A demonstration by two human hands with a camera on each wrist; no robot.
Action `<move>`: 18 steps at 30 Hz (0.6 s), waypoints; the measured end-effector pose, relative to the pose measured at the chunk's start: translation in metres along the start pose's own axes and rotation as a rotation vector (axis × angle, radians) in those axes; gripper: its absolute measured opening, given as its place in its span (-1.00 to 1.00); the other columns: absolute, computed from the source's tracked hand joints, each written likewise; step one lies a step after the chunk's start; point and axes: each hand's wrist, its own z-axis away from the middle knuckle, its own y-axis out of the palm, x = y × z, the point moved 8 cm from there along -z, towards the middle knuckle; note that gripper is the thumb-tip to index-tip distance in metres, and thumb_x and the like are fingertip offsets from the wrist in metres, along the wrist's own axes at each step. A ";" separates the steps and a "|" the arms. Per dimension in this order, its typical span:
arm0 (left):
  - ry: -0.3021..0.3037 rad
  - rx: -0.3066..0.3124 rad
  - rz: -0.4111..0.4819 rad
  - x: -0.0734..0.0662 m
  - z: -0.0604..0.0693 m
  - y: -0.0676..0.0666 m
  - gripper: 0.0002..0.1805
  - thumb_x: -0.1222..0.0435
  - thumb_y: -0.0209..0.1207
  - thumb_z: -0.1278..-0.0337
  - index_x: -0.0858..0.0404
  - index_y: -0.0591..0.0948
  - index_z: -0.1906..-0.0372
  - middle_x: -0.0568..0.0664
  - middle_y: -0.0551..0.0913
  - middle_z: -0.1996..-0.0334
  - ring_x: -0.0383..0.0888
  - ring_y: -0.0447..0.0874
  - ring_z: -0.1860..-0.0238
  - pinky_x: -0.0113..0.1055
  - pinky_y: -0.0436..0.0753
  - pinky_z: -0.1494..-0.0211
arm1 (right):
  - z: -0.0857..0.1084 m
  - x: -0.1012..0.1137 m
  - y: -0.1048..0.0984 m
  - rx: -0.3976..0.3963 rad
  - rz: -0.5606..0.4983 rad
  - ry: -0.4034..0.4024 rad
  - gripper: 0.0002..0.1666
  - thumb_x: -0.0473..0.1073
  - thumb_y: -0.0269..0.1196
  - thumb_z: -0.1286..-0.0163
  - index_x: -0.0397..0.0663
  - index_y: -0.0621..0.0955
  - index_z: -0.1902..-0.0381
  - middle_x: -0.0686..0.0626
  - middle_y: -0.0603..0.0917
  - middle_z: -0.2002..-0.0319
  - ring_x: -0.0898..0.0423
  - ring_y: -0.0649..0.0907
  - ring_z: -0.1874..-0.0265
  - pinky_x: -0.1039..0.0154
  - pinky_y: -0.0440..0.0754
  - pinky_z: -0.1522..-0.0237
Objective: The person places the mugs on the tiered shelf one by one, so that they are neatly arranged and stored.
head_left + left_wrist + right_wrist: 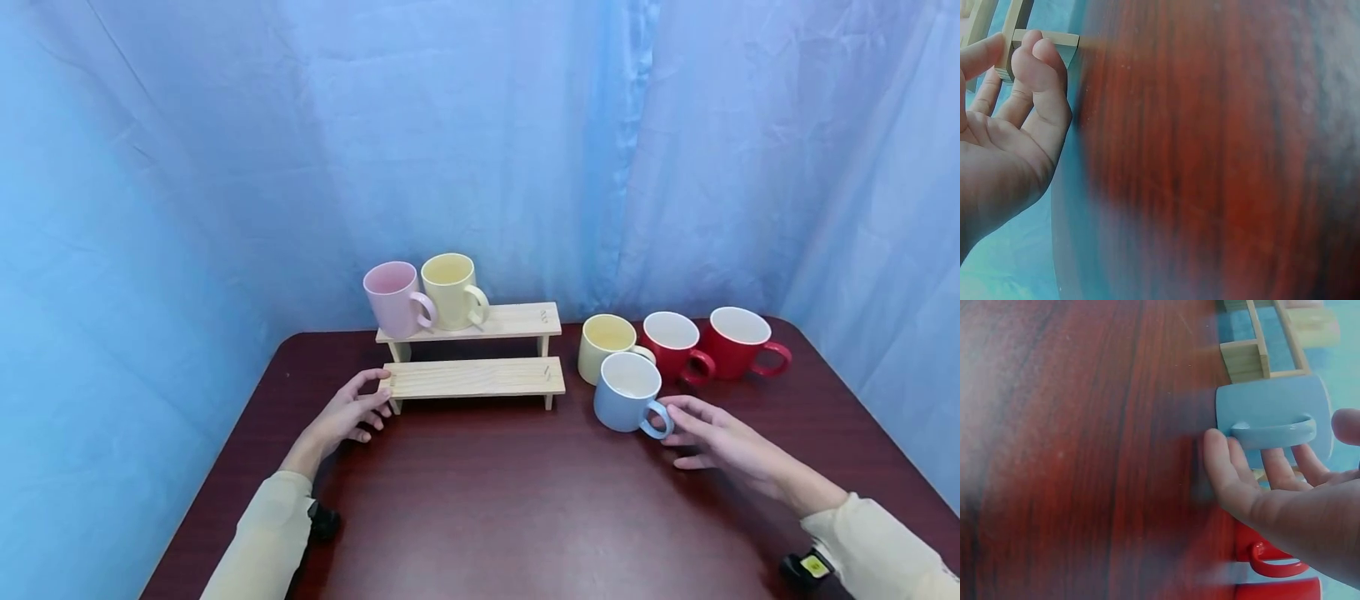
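Observation:
My left hand (352, 412) holds the left end of the lower tier of a two-tier pale wooden stand (480, 379). In the left wrist view its thumb lies against the plank (1009, 37), and the other fingers curl beside the end support. A light blue mug (627, 392) stands upright on the table, handle to the right. My right hand (716, 437) is at that handle (1275, 434), fingers loosely bent and fingertips beside it; the thumb stands apart. Whether the fingertips touch the mug is hard to tell. A pink mug (392, 302) and a yellow mug (448, 292) stand on the upper tier.
Behind the blue mug stands a second yellow mug (600, 354). Two red mugs with white insides, a nearer one (667, 354) and a farther one (731, 350), stand to its right. Blue curtains (480, 150) hang along the dark reddish-brown table (480, 500).

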 end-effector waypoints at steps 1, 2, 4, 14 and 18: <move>0.002 0.001 0.000 0.000 0.000 0.000 -0.39 -0.02 0.21 -0.40 -0.02 0.31 -0.42 0.10 0.63 0.26 -0.07 0.59 0.41 -0.26 0.58 0.49 | -0.001 -0.001 -0.001 -0.011 0.010 0.011 -0.46 0.02 -0.03 -0.67 -0.11 0.24 -0.44 -0.17 0.51 -0.21 -0.11 0.59 -0.13 -0.08 0.63 -0.07; 0.000 -0.004 0.001 -0.001 0.000 0.000 -0.40 -0.03 0.22 -0.39 -0.03 0.32 -0.42 0.09 0.63 0.26 -0.07 0.59 0.41 -0.26 0.58 0.49 | -0.002 -0.001 -0.001 -0.018 0.020 0.016 -0.44 0.03 -0.03 -0.67 -0.12 0.23 -0.44 -0.19 0.50 -0.21 -0.13 0.59 -0.13 -0.08 0.63 -0.07; -0.003 -0.009 0.007 0.000 -0.001 0.000 -0.41 -0.02 0.23 -0.39 -0.06 0.34 -0.40 0.09 0.63 0.27 -0.06 0.59 0.41 -0.26 0.58 0.49 | -0.004 -0.002 -0.001 -0.030 0.032 0.023 -0.42 0.05 -0.03 -0.67 -0.14 0.21 -0.44 -0.22 0.51 -0.21 -0.15 0.59 -0.13 -0.08 0.63 -0.07; -0.009 -0.008 0.011 0.000 -0.002 0.001 -0.43 -0.02 0.23 -0.39 -0.08 0.34 -0.39 0.10 0.64 0.26 -0.05 0.59 0.42 -0.26 0.57 0.50 | -0.009 -0.004 0.001 0.008 0.058 0.001 -0.48 0.02 -0.01 -0.66 -0.29 0.33 -0.30 -0.27 0.58 -0.12 -0.11 0.64 -0.08 -0.02 0.65 -0.03; -0.010 -0.004 0.006 -0.001 -0.001 0.000 -0.41 -0.02 0.22 -0.39 -0.07 0.32 -0.41 0.11 0.64 0.27 -0.05 0.60 0.42 -0.26 0.58 0.50 | -0.010 -0.006 0.002 0.017 0.065 0.006 -0.41 0.04 -0.02 -0.67 -0.36 0.33 -0.34 -0.27 0.58 -0.14 -0.09 0.63 -0.08 0.03 0.65 -0.04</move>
